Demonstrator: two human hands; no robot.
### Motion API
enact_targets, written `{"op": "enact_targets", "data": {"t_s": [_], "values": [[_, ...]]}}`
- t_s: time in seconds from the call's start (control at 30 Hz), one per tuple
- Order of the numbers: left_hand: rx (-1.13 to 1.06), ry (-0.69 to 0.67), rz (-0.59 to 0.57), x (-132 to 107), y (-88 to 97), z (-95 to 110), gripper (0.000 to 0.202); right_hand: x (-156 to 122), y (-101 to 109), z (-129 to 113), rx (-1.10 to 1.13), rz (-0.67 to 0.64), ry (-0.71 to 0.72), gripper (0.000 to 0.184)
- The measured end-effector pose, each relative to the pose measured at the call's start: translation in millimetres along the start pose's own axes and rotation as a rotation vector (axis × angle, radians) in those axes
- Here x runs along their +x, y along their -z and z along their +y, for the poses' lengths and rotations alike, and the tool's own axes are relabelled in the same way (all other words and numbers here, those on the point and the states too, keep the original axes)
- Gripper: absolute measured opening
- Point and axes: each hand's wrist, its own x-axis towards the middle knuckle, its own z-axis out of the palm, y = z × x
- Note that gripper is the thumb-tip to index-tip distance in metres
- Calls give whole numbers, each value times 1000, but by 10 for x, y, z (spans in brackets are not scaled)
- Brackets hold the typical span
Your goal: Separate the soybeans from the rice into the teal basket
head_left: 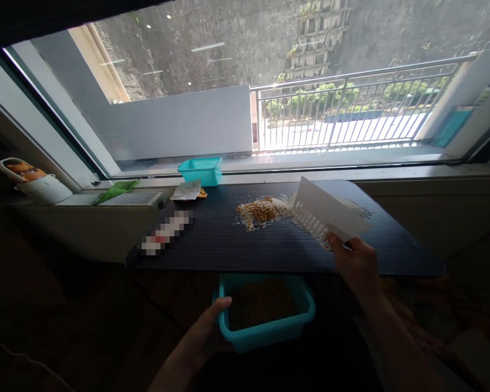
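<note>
Teal bin [273, 336] near table edge [204, 265]; left fingers [224, 302] grip rim [269, 325].

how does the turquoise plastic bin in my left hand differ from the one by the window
The turquoise plastic bin at the front is gripped by the left hand; the turquoise plastic bin by the window stands unheld. Brown grainy contents lie in the held bin; the window bin's contents, if any, are unclear. Both are rectangular and open-topped.
</note>
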Motion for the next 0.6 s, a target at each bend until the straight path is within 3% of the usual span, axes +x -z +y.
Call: {"op": "enact_targets", "data": {"t_s": [0.23,0.37,0.6], "values": [[-5,16,-59,59,-33,-15,64,23,-346,-89,195,-241,-60,33],[-24,13,-67,57,-34,-8,61,51,-438,-96,218,-306,-78,32],[-33,6,-31,70,35,-44,65,108,-459,-75,230,-263,-71,33]]}}
